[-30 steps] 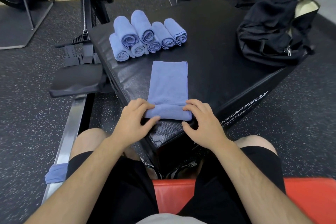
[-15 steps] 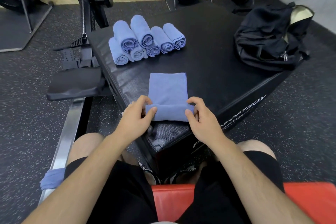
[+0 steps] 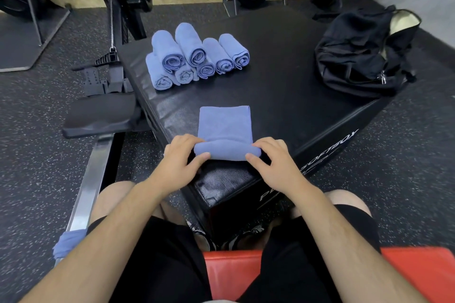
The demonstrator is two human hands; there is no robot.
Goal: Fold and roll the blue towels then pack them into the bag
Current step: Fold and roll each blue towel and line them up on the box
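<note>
A folded blue towel (image 3: 224, 123) lies on the near corner of the black soft box (image 3: 283, 106), its near end rolled into a thick roll. My left hand (image 3: 181, 162) grips the roll's left end and my right hand (image 3: 272, 163) grips its right end, thumbs on the near side and fingers curled over the top. Several rolled blue towels (image 3: 194, 56) are stacked at the box's far left. A black bag (image 3: 364, 56) sits at the far right corner, its mouth open and showing a pale lining.
A rowing machine rail (image 3: 86, 192) and seat (image 3: 98, 115) run along the left of the box. Another blue cloth (image 3: 67, 241) hangs on the rail near my left knee. I sit on a red bench (image 3: 231, 270). Fan machines stand by the back wall.
The roll has grown thicker and moved away from me. The flat part of the towel is shorter than a second ago. Both hands moved forward with the roll.
</note>
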